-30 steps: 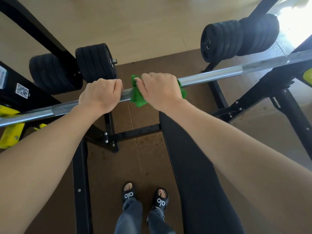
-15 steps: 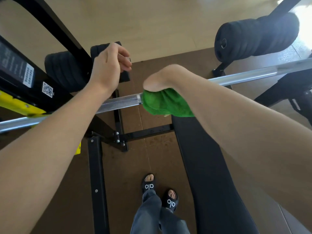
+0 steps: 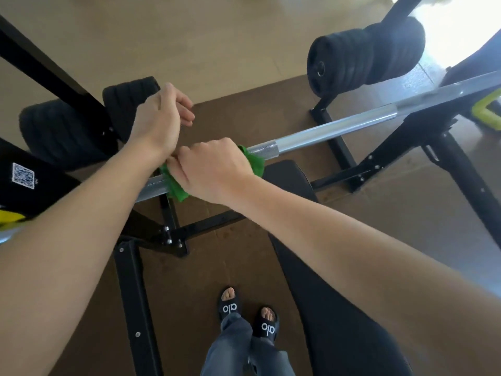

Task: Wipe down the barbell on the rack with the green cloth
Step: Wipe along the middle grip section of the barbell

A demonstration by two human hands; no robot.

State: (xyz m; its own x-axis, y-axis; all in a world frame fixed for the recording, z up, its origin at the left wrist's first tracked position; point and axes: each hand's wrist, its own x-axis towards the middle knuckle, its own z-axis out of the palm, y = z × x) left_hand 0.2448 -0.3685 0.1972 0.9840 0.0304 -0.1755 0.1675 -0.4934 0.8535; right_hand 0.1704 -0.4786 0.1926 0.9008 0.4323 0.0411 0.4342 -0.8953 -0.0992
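Note:
The silver barbell (image 3: pixel 333 132) runs across the view from lower left to upper right, resting on the black rack. My right hand (image 3: pixel 214 169) is wrapped around the green cloth (image 3: pixel 256 164), pressing it onto the bar near its middle; green folds stick out on both sides of the fist. My left hand (image 3: pixel 160 122) hovers just above and behind the bar, off it, with its fingers loosely curled and nothing in it. The stretch of bar under the cloth and fist is hidden.
Black weight plates are stacked on storage pegs at the far left (image 3: pixel 62 131) and far right (image 3: pixel 363 55). The black bench pad (image 3: pixel 325 308) stretches under my right forearm. Black rack uprights (image 3: pixel 132 294) and yellow bar hooks (image 3: pixel 485 109) flank the bar. My feet in black slides (image 3: pixel 246 316) stand below.
My right hand has rolled back on top of the bar and slid the cloth to the left. The left hand stays lifted off the bar, now closer to the right hand.

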